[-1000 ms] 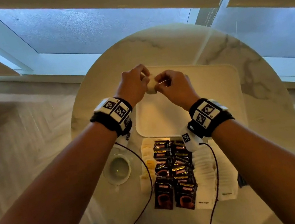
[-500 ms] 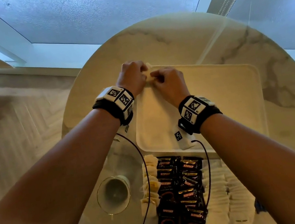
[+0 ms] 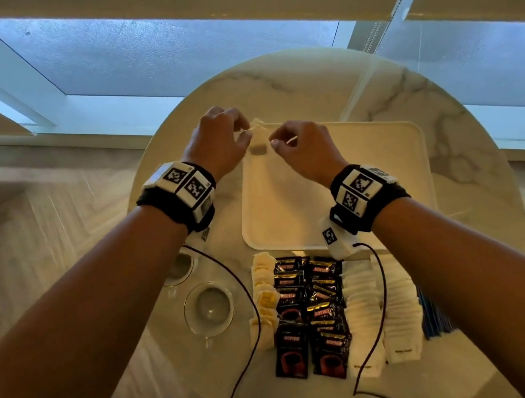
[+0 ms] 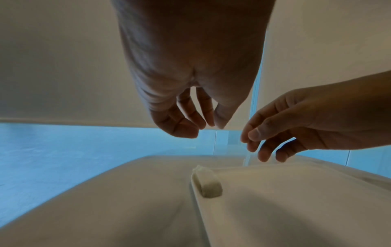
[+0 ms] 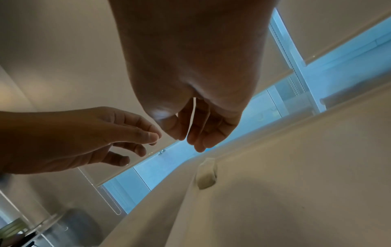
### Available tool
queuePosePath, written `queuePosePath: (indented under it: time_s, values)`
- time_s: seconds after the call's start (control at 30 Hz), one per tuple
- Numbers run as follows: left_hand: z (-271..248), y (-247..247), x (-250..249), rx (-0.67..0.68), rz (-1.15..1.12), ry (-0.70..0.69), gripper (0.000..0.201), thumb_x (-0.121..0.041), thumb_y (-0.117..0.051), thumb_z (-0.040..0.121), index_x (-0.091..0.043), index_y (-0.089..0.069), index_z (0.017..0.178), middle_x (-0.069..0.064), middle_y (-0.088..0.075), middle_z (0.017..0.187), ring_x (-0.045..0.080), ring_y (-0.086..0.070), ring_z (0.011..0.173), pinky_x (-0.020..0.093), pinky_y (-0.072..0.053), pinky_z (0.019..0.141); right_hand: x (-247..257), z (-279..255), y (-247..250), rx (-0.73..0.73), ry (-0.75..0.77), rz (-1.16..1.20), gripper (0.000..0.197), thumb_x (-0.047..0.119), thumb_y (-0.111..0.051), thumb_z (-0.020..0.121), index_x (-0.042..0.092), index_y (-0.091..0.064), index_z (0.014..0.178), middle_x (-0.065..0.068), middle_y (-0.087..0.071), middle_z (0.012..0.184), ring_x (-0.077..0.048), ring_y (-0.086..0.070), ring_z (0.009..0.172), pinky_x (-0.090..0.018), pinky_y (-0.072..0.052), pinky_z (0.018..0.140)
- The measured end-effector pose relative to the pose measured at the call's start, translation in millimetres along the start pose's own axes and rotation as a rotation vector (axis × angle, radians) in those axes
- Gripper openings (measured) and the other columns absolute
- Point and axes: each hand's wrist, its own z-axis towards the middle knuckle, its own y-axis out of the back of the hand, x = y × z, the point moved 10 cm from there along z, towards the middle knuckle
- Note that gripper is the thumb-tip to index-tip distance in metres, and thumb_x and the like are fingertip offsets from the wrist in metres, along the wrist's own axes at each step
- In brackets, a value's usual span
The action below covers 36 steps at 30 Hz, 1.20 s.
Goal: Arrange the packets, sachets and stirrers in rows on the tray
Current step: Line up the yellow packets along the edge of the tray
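A small white sachet (image 3: pixel 258 126) lies in the far-left corner of the cream tray (image 3: pixel 372 180), propped against its rim. The left wrist view shows the sachet (image 4: pixel 208 182) alone on the tray (image 4: pixel 296 208), and so does the right wrist view (image 5: pixel 206 175). My left hand (image 3: pixel 237 131) hovers just above and to its left, fingers loosely extended and holding nothing (image 4: pixel 203 125). My right hand (image 3: pixel 279 138) hovers just to its right, also holding nothing (image 5: pixel 190 140). Neither hand touches the sachet.
On the round marble table (image 3: pixel 449 119), nearer me than the tray, lie rows of dark coffee packets (image 3: pixel 310 309), white sachets (image 3: pixel 377 311), cream packets (image 3: pixel 265 295) and blue stirrers (image 3: pixel 434 319). A glass cup (image 3: pixel 208 308) stands at the left. Wrist cables trail over the packets.
Both hands carried the white sachet down to the tray's far-left corner, let it go, and have lifted slightly apart from it.
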Motion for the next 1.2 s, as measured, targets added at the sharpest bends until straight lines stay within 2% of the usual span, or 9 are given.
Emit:
queuePosePath:
  time_s: [0.13,0.3,0.57,0.67,0.73,0.83,0.93,1.07,1.2]
  values:
    - [-36.4,40.4,-30.5,-0.047,-0.055,-0.051,0.018,-0.030,-0.064,0.092,-0.018,-0.068,0.105,0.002,-0.063,0.108,0.016,-0.061,0.086,0.031,-0.052,0.083,25.3,-47.1,16.6,0.038,0.016,0.007,0.016,0.022,-0.064,0.095,0.015,-0.075,0.104,0.004,-0.074,0.097,-0.010,-0.067,0.086,-0.015,-0.048,0.079]
    - [-114.8,51.3,-60.0,-0.033,-0.139,-0.155,0.010,-0.025,-0.065,0.093,-0.019,-0.068,0.100,-0.004,-0.063,0.103,0.009,-0.060,0.078,0.022,-0.052,0.074,34.0,-119.9,7.2,0.121,0.022,0.049,0.013,0.020,-0.065,0.095,0.018,-0.075,0.103,0.009,-0.072,0.092,-0.003,-0.066,0.083,0.000,-0.042,0.073]
    - [-286.3,-43.2,-30.0,0.252,-0.182,-0.192,0.013,-0.026,-0.065,0.093,-0.018,-0.067,0.103,-0.003,-0.060,0.100,0.008,-0.060,0.073,0.030,-0.056,0.065,9.2,-234.7,-50.4,0.259,-0.017,0.061,0.010,0.020,-0.065,0.095,0.018,-0.074,0.100,0.010,-0.072,0.091,0.006,-0.062,0.080,-0.006,-0.044,0.073]
    - [-331.4,-79.0,-10.4,0.312,-0.149,-0.154,0.017,-0.024,-0.067,0.091,-0.017,-0.065,0.105,0.001,-0.059,0.104,0.014,-0.058,0.079,0.032,-0.054,0.071,-3.3,-262.9,-66.6,0.260,-0.063,0.054,0.011,0.021,-0.064,0.096,0.019,-0.074,0.100,0.011,-0.071,0.091,0.004,-0.063,0.082,-0.008,-0.045,0.074]
    - [-344.5,-99.3,4.4,0.345,-0.117,-0.067,0.023,-0.026,-0.066,0.090,-0.015,-0.060,0.109,0.005,-0.057,0.110,0.022,-0.059,0.092,0.035,-0.052,0.080,-9.5,-276.3,-75.4,0.259,-0.099,0.056,0.011,0.020,-0.064,0.096,0.020,-0.074,0.100,0.010,-0.071,0.090,0.005,-0.063,0.081,-0.008,-0.045,0.073]
    - [-350.3,-115.1,19.3,0.387,-0.102,0.116,0.035,-0.032,-0.061,0.095,-0.010,-0.048,0.118,0.011,-0.047,0.124,0.030,-0.055,0.107,0.041,-0.051,0.081,-13.3,-288.9,-87.0,0.255,-0.120,0.043,0.012,0.019,-0.064,0.096,0.019,-0.074,0.102,0.012,-0.071,0.094,0.005,-0.063,0.082,-0.007,-0.046,0.074]
    - [-346.7,-115.2,11.8,0.392,-0.108,0.112,0.032,-0.023,-0.053,0.101,-0.001,-0.049,0.123,0.019,-0.046,0.128,0.037,-0.048,0.116,0.053,-0.049,0.088,-12.5,-295.6,-96.7,0.258,-0.115,0.003,0.013,0.019,-0.063,0.096,0.016,-0.074,0.103,0.013,-0.067,0.092,0.007,-0.059,0.079,-0.002,-0.042,0.072]
    - [-344.3,-112.5,18.8,0.348,-0.227,0.148,0.014,-0.017,-0.049,0.102,-0.006,-0.047,0.110,0.014,-0.052,0.111,0.029,-0.052,0.099,0.050,-0.049,0.081,-12.9,-299.4,-103.3,0.243,-0.128,0.002,0.014,0.015,-0.063,0.095,0.011,-0.073,0.104,0.004,-0.071,0.094,-0.001,-0.061,0.078,-0.003,-0.044,0.071]
    - [-353.2,-104.1,19.2,0.351,-0.219,0.131,0.011,-0.017,-0.051,0.102,-0.007,-0.049,0.105,0.011,-0.054,0.105,0.026,-0.055,0.090,0.041,-0.048,0.074,-9.8,-299.8,-110.4,0.273,-0.121,0.054,0.015,0.013,-0.065,0.093,0.012,-0.068,0.108,0.002,-0.070,0.089,-0.006,-0.064,0.076,-0.016,-0.052,0.070]
